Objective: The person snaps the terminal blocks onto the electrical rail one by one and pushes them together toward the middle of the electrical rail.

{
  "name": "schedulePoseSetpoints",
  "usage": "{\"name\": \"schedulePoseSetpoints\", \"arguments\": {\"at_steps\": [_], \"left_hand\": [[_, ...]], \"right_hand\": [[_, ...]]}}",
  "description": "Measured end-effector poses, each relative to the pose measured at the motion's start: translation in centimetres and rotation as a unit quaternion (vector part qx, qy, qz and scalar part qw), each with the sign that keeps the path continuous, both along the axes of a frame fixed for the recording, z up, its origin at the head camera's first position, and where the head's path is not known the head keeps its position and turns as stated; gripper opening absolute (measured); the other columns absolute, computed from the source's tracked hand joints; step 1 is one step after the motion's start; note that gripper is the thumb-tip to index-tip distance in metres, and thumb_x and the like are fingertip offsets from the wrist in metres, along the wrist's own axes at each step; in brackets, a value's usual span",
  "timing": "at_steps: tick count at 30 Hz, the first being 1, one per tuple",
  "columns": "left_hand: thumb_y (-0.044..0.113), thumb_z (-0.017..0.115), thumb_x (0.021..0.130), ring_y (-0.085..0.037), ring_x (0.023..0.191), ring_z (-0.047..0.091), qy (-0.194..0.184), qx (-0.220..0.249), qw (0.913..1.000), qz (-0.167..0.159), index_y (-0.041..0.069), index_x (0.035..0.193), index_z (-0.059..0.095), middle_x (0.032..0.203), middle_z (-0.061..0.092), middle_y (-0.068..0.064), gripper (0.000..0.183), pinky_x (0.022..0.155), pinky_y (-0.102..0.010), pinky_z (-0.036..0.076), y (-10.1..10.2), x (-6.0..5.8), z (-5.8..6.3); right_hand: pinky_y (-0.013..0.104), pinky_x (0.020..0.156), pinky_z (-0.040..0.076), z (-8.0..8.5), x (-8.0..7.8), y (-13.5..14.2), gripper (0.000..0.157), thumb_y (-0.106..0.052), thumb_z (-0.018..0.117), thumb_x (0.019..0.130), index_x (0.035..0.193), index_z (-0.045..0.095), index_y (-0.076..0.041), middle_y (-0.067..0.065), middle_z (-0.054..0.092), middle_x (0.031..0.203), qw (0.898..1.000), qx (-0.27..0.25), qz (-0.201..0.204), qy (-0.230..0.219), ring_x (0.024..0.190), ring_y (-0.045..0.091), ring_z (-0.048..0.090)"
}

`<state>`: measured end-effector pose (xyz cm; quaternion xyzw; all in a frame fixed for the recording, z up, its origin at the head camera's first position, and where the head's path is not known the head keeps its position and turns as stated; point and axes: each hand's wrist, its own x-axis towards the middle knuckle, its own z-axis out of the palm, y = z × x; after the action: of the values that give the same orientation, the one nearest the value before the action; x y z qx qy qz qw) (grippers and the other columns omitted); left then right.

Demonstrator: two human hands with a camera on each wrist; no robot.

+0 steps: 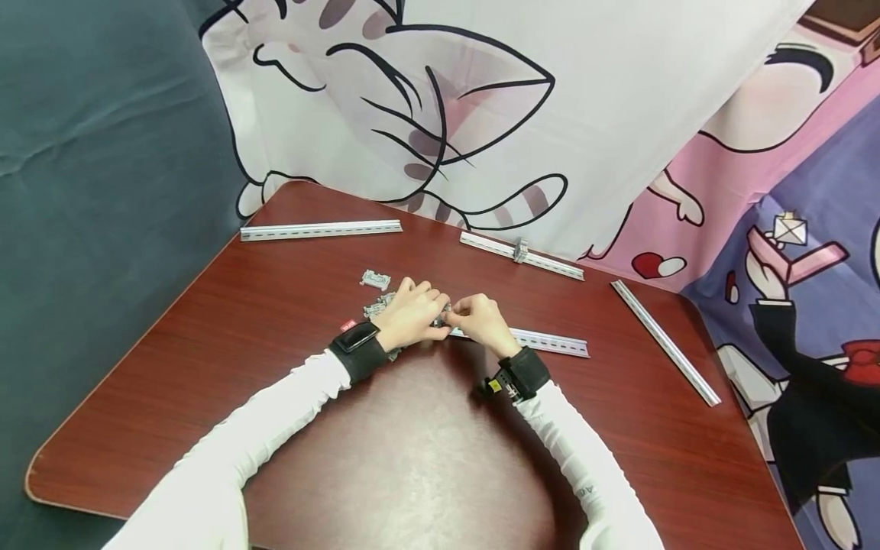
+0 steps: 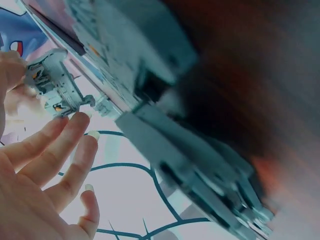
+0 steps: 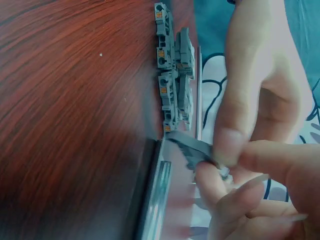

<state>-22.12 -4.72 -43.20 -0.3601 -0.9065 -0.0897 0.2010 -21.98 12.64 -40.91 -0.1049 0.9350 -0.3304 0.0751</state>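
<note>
My left hand (image 1: pixel 412 315) and right hand (image 1: pixel 481 321) meet over the near end of a slotted metal DIN rail (image 1: pixel 553 343). Between them is a grey terminal block (image 2: pixel 56 84) with small orange spots, pinched by fingers of both hands. In the left wrist view, the left fingertips touch its lower edge while the right fingers are at its far side. The right wrist view shows the block (image 3: pixel 190 148) tilted, its outer end covered by fingers. Several more grey terminal blocks (image 3: pixel 165 95) stand in rows close by, partly hidden by my left hand in the head view.
One loose terminal block (image 1: pixel 375 279) lies beyond the pile. More DIN rails lie about the brown table (image 1: pixel 172 367): one at the back left (image 1: pixel 320 230), one at the right (image 1: pixel 665 342), and a back rail (image 1: pixel 481 242) carrying a mounted block (image 1: pixel 520 250). Printed curtains hang behind.
</note>
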Motion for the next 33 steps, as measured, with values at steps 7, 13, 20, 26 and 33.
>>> {"name": "schedulePoseSetpoints", "arguments": {"at_steps": [7, 13, 20, 26, 33], "left_hand": [[0.043, 0.076, 0.077, -0.023, 0.085, 0.055, -0.063, -0.020, 0.9977, 0.017, 0.011, 0.096, 0.065, 0.086, 0.067, -0.004, 0.039, 0.075, -0.042, 0.037, -0.9, 0.8, 0.1], [0.038, 0.073, 0.080, -0.024, 0.088, 0.053, -0.140, -0.057, 0.9884, 0.013, 0.013, 0.078, 0.065, 0.088, 0.066, -0.002, 0.027, 0.077, -0.043, 0.037, -1.4, 1.2, 0.8], [0.036, 0.072, 0.081, -0.023, 0.091, 0.053, -0.179, -0.079, 0.9805, -0.016, 0.014, 0.080, 0.068, 0.095, 0.070, 0.001, 0.022, 0.077, -0.041, 0.036, -0.8, 1.7, 1.3], [0.034, 0.072, 0.083, -0.024, 0.094, 0.053, -0.222, -0.061, 0.9729, -0.020, 0.015, 0.082, 0.068, 0.108, 0.071, 0.001, 0.020, 0.076, -0.040, 0.036, -0.6, 2.3, 1.1], [0.032, 0.069, 0.086, -0.028, 0.101, 0.053, -0.231, -0.042, 0.9717, -0.026, 0.014, 0.080, 0.072, 0.122, 0.068, -0.002, 0.019, 0.076, -0.040, 0.035, -1.3, 2.3, 0.7]], "right_hand": [[0.022, 0.060, 0.043, -0.4, -0.3, 0.0, 0.013, -0.020, 0.070, 0.080, 0.072, 0.071, -0.010, -0.002, 0.066, 0.068, 0.999, 0.030, -0.019, -0.011, 0.067, 0.011, 0.058], [0.023, 0.054, 0.039, -0.2, -0.4, -0.2, 0.015, -0.021, 0.070, 0.076, 0.065, 0.068, -0.011, -0.005, 0.058, 0.061, 0.998, 0.058, -0.027, 0.007, 0.060, 0.012, 0.052], [0.022, 0.048, 0.037, -0.3, -0.5, -0.9, 0.020, -0.021, 0.072, 0.075, 0.059, 0.067, -0.010, -0.005, 0.058, 0.055, 0.996, 0.088, -0.018, 0.024, 0.051, 0.010, 0.050], [0.020, 0.046, 0.034, -0.5, -1.0, -1.4, 0.029, -0.020, 0.065, 0.083, 0.057, 0.066, -0.009, -0.005, 0.056, 0.049, 0.990, 0.129, 0.035, -0.038, 0.047, 0.007, 0.049], [0.021, 0.050, 0.034, -0.4, -1.5, -2.3, 0.031, -0.020, 0.057, 0.088, 0.058, 0.060, -0.012, -0.007, 0.050, 0.053, 0.984, 0.143, 0.068, -0.081, 0.051, 0.008, 0.046]]}}
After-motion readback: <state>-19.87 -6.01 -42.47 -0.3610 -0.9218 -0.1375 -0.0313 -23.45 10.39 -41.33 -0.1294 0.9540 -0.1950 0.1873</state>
